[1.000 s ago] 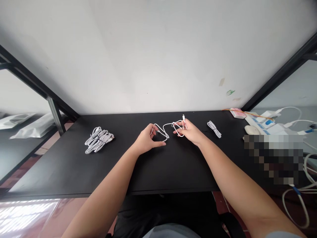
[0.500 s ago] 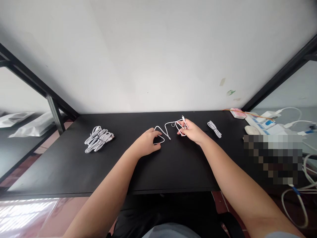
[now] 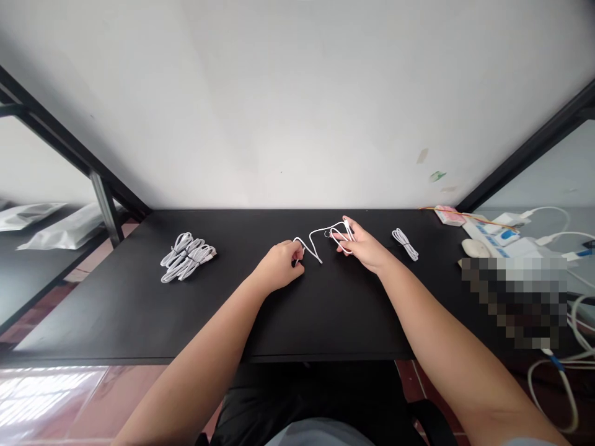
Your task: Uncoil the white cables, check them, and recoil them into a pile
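Note:
One white charging cable (image 3: 316, 248) runs between my two hands over the black desk (image 3: 320, 310). My left hand (image 3: 284, 263) has its fingers curled in around one part of the cable, close to the desk top. My right hand (image 3: 356, 243) grips several loops of the same cable, with a connector end by the index fingertip. Between the hands the cable makes a V-shaped bend. Off to the left lies a pile of bundled white cables (image 3: 187, 257) with dark ties. Right of my right hand is a single tied white cable (image 3: 405, 244).
A white power strip (image 3: 486, 234) with plugs and adapters takes up the right end of the desk, beside a white mouse (image 3: 474, 248) and a pink-and-white box (image 3: 449, 215). Clear plastic bags (image 3: 69, 232) lie on a surface at the left. Black frame posts (image 3: 106, 207) flank the desk.
The fingers of my left hand have drawn closer together, and the loop they held is now mostly hidden. My right index finger has moved onto the connector end. The view has shifted slightly.

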Available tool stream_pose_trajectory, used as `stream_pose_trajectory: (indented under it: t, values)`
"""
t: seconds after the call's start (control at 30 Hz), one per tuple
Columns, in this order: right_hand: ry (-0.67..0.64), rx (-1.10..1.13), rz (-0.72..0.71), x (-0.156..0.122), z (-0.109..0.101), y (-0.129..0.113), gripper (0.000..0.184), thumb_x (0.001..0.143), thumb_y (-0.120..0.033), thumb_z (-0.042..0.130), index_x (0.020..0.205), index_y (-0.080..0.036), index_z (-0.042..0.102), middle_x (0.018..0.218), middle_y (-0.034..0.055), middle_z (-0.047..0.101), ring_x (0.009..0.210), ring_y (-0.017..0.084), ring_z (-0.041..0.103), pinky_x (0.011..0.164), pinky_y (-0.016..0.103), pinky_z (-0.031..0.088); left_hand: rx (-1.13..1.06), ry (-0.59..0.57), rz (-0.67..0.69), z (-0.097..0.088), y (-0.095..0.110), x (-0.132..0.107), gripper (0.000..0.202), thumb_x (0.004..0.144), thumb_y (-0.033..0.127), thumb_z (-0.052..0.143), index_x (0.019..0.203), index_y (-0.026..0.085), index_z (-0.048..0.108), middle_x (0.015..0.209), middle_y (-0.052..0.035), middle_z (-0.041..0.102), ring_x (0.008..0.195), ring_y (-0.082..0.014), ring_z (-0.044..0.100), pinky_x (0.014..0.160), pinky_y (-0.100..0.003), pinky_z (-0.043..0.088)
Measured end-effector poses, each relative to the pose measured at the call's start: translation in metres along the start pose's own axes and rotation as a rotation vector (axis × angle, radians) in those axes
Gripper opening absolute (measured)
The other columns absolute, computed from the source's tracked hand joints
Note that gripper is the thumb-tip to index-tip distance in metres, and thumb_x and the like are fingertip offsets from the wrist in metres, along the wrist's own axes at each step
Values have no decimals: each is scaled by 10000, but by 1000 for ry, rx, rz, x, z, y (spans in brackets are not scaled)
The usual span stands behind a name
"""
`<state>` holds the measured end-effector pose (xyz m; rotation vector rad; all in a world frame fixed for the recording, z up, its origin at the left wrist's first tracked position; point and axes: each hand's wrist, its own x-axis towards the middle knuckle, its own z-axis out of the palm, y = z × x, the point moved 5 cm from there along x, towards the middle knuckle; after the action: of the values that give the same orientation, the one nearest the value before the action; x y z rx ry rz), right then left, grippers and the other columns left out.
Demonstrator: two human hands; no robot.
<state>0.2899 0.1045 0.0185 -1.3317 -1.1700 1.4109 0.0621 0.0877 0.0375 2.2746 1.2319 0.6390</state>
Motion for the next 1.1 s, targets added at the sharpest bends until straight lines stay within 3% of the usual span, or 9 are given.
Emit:
stream_pose_trajectory:
  t: [0.17,0.33,0.47,0.6,0.67,0.73,0.87,1.03,1.1]
  values:
    - [16,75,44,-7,4,-10,879,777,-118,629,1564,-308,287,1242,83,719,579,112,516,516,255,458,-106,-26,36,-6,5,-3,168,699,109,565,817,229,578,901,-35,641,835,-213,617,784,-352,485]
    - [29,177,35,-7,3,-11,742,821,-229,694,1490,-268,374,1018,62,757,528,106,414,475,253,405,-164,-28,40,-10,12,-3,195,708,98,542,842,227,601,920,-29,674,847,-208,629,801,-341,487]
    - [59,235,-10,-4,-2,-12,533,811,-278,723,1308,-245,533,738,-27,603,498,83,343,448,235,308,-184,44,31,-13,8,-1,230,723,81,504,862,220,623,906,-37,675,859,-207,628,808,-336,488]
    - [-3,220,-76,-4,-1,-16,407,776,-382,779,1118,-219,629,641,-80,409,490,66,271,458,238,232,-282,145,-44,-17,-2,0,238,769,117,491,886,219,671,910,-44,690,870,-206,643,804,-330,497]
    - [-16,187,-85,-4,-1,-16,415,751,-396,800,1086,-205,647,646,-77,429,501,63,292,472,240,241,-383,175,-103,-17,-6,0,241,776,142,504,902,216,697,915,-47,707,842,-201,660,763,-316,505]
    - [-22,128,-84,-3,-1,-14,456,744,-389,803,1132,-198,656,722,-42,552,531,70,360,499,248,294,-458,179,-166,-17,-10,0,234,771,162,521,896,210,713,874,-44,717,740,-182,653,672,-293,494]
    - [-54,37,-131,-2,2,-12,468,776,-387,767,1195,-207,665,927,23,673,612,90,476,578,272,391,-467,195,-258,-18,-14,-1,228,775,180,508,835,204,727,647,-7,649,539,-137,534,530,-260,392]
    - [-30,27,-201,-2,5,-14,388,803,-462,742,1087,-211,661,723,-40,541,553,90,434,551,267,371,-529,258,-241,-17,-15,0,67,828,259,589,842,201,617,685,6,656,545,-109,512,553,-242,386]
    - [-9,15,-226,-2,5,-15,361,815,-514,729,1000,-214,648,645,-63,445,526,93,397,534,265,359,-543,323,-265,-16,-19,-1,265,804,349,701,988,221,560,660,38,633,536,-107,509,560,-236,390]
